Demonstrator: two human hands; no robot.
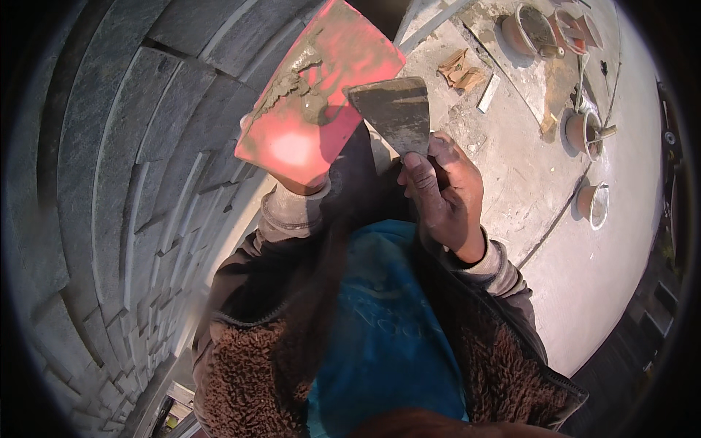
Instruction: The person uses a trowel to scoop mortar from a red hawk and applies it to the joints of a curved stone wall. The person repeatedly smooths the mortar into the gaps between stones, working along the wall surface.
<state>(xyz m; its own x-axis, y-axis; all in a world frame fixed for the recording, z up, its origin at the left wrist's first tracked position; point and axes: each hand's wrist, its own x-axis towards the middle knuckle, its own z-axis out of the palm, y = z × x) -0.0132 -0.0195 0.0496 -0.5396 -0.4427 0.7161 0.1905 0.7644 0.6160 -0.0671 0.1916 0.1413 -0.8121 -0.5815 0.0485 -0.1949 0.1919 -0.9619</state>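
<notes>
My left hand (pixel 301 182) is mostly hidden under a flat pink mortar board (pixel 350 51), which it holds up tilted in front of me. Grey wet mortar (pixel 315 106) lies in a lump and smears across the board's upper face. In my right hand (pixel 456 197) is a putty knife (pixel 398 109) with a wide, flared metal blade, gripped with the thumb on top near the blade's base. The blade's left corner comes close to the board's right edge; whether they touch I cannot tell. Its handle is hidden in my palm.
A wall of grey stacked stone strips (pixel 117 146) rises close on my left. On the pale floor (pixel 577 285) at right stand several buckets, among them a mortar-stained bucket (pixel 527 31) and a smaller bucket (pixel 584 135) with a tool in it. Brown scraps (pixel 461 71) lie beside a white strip (pixel 488 93).
</notes>
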